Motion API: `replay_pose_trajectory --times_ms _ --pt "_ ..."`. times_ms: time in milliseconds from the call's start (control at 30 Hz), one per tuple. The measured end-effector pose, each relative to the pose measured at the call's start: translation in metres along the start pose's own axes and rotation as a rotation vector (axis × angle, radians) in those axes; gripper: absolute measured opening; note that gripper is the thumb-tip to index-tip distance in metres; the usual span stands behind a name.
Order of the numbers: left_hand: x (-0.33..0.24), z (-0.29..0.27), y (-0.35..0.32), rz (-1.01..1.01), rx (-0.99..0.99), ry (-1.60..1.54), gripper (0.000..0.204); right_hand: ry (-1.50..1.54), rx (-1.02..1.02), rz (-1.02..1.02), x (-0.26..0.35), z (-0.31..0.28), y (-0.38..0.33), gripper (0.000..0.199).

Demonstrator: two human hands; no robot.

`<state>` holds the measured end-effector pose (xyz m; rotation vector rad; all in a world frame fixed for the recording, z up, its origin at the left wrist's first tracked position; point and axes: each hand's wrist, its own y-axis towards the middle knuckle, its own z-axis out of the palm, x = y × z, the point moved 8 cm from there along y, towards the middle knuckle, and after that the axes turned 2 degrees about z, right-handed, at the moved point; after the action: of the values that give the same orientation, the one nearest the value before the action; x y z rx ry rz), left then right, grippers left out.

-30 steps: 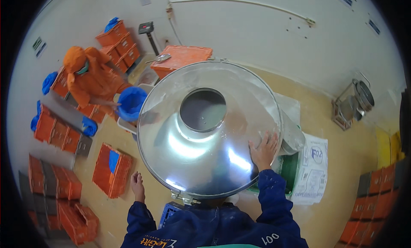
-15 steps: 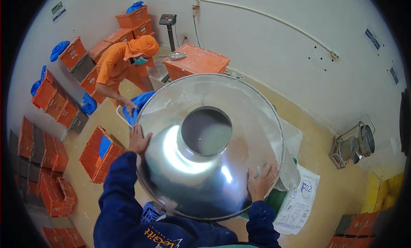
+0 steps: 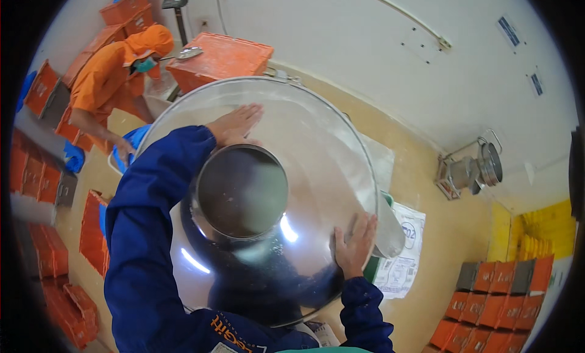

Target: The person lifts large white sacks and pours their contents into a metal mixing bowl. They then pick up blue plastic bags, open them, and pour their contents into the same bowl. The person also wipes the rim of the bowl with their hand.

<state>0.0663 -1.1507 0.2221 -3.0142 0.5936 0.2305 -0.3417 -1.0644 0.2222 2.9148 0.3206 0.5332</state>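
Note:
A large, round, shiny metal dome (image 3: 323,164) with a rim band fills the middle of the view. At its centre is a wide round opening with a short collar (image 3: 204,222); the inside looks grey and dim. My left hand (image 3: 236,126) lies flat on the dome's far side, just beyond the opening, fingers stretched out. Near the right rim my right hand (image 3: 355,245) rests with its fingers spread on the metal. Neither hand holds anything. Light powder dusts the upper surface of the dome.
At the far left a person in orange (image 3: 106,78) bends over a blue bag (image 3: 135,139). Behind the dome stands an orange lidded crate (image 3: 225,57) with a metal scoop (image 3: 190,52). Stacked crates (image 3: 493,304) line the lower right. A wheeled metal machine (image 3: 469,170) stands by the wall.
My left hand has moved from the dome's left rim to its far side, beyond the opening. My right hand stays by the right rim. The view has shifted right and down.

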Motion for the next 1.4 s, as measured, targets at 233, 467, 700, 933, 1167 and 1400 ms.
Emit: replay_pose_trajectory --times_ms 233,467,700,933,1167,1400 --pt "-0.118 0.022 0.099 0.564 0.024 -0.003 0.097 0.040 -0.025 -0.057 0.001 -0.008 0.014 0.078" --pt "0.017 -0.021 0.072 -0.209 -0.283 -0.245 0.079 0.041 -0.001 -0.082 -0.006 -0.006 0.017 0.079" --pt "0.182 -0.004 -0.171 -1.116 -0.032 0.101 0.055 0.060 0.034 -0.079 -0.006 -0.007 0.027 0.081" --pt "0.192 0.013 -0.042 -1.100 -0.080 0.190 0.066 0.102 0.045 -0.057 -0.013 -0.006 0.041 0.081" --pt "0.051 0.034 0.169 -0.736 -0.253 0.257 0.088 0.134 0.105 -0.055 -0.017 -0.005 0.059 0.084" --pt "-0.221 0.036 0.212 0.135 -0.136 0.000 0.088 0.174 0.083 -0.066 -0.028 0.002 0.069 0.082"
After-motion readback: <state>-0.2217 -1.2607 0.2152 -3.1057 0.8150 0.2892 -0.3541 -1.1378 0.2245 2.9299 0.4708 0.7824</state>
